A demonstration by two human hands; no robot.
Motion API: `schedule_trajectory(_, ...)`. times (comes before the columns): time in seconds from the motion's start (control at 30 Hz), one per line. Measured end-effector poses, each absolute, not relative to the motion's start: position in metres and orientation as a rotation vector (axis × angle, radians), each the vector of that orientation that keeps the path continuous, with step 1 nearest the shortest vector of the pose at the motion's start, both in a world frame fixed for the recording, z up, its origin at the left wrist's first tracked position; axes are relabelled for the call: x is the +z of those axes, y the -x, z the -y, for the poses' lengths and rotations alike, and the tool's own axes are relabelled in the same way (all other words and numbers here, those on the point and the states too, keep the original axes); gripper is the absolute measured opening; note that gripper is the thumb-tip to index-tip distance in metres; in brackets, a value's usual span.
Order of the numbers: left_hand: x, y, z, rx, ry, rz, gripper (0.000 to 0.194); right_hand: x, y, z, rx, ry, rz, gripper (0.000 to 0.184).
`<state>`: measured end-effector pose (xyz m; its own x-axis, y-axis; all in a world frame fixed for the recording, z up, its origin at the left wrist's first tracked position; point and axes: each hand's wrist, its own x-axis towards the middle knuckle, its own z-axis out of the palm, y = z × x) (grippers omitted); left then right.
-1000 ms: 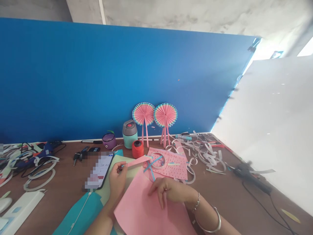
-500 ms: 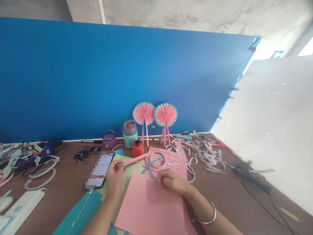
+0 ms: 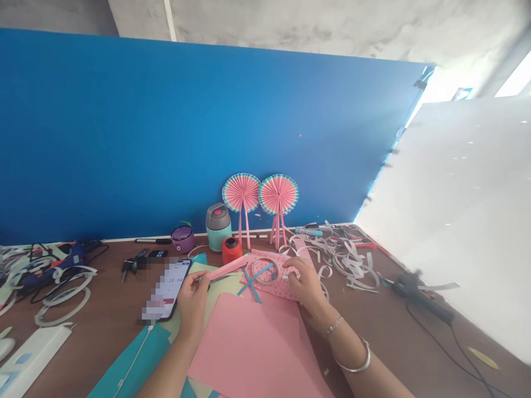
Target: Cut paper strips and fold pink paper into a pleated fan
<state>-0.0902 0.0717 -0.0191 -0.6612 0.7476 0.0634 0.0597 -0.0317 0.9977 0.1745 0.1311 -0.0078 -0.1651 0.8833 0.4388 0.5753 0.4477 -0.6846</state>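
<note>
My left hand pinches the near end of a narrow folded pink paper strip, which slants up to the right. My right hand is over the right part of a patterned pink sheet. Its fingers are bent and apart, with the thumb and index finger beside a small pale strip, mostly hidden by the hand. Left of this hand, a roll of clear tape lies on the patterned sheet, with crossed blue strips over and beside it. Plain pink sheets lie nearest me.
Two round pink pleated fans stand against the blue partition. A teal jar, red container and purple pot line the back. A phone lies left. Curled white strips and a black glue gun are right.
My right hand has moved up and to the right, from above the plain pink sheet to the patterned one, and its fingers have spread. My left hand keeps hold of the strip.
</note>
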Motion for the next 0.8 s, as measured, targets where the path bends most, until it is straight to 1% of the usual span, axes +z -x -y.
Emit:
schedule_trajectory(0.07,-0.019,0.090,-0.072,1.744,-0.844,-1.740,0.031,-0.014,-0.177,-0.134,0.407,1.288,2.008,0.038)
schedule_trajectory(0.2,-0.019,0.090,-0.071,1.754,-0.841,-1.733,0.030,-0.024,-0.172,-0.125,0.430,1.355,2.366,0.075)
schedule_trajectory(0.27,-0.017,0.090,-0.071,1.764,-0.843,-1.723,0.030,-0.024,-0.170,-0.122,0.405,1.416,2.451,0.083)
schedule_trajectory(0.33,-0.016,0.089,-0.070,1.778,-0.843,-1.710,0.029,-0.019,-0.170,-0.121,0.367,1.477,2.461,0.082)
schedule_trajectory(0.47,-0.013,0.088,-0.068,1.836,-0.830,-1.687,0.030,-0.006,-0.173,-0.126,0.342,1.584,2.325,0.061)
schedule_trajectory(0.53,-0.010,0.087,-0.067,1.875,-0.822,-1.679,0.030,-0.002,-0.174,-0.128,0.316,1.628,2.241,0.054)
schedule_trajectory(0.8,-0.005,0.085,-0.065,1.964,-0.779,-1.677,0.030,0.002,-0.176,-0.129,0.302,1.816,2.065,0.053)
